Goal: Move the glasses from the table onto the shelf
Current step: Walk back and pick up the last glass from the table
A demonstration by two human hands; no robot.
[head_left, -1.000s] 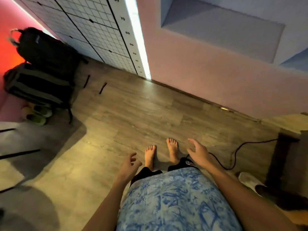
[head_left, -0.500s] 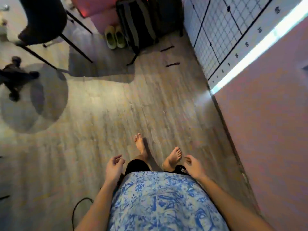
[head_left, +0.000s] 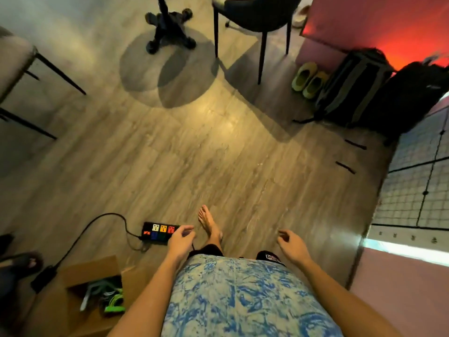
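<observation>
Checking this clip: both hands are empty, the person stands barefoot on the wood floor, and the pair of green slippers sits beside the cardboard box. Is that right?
Not quite. The head view shows the green slippers beside the backpacks near the pink wall, not by the cardboard box. The rest holds: the left hand and right hand are empty, and the person stands barefoot on the wood floor.

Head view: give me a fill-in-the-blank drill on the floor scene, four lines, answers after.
1. Both hands, left hand and right hand, hold ____.
2. The power strip lies on the ____.
3. The green slippers sit beside a dark ____.
4. The cardboard box at lower left is ____, with green items inside.

Answers: nothing; floor; backpack; open
</observation>
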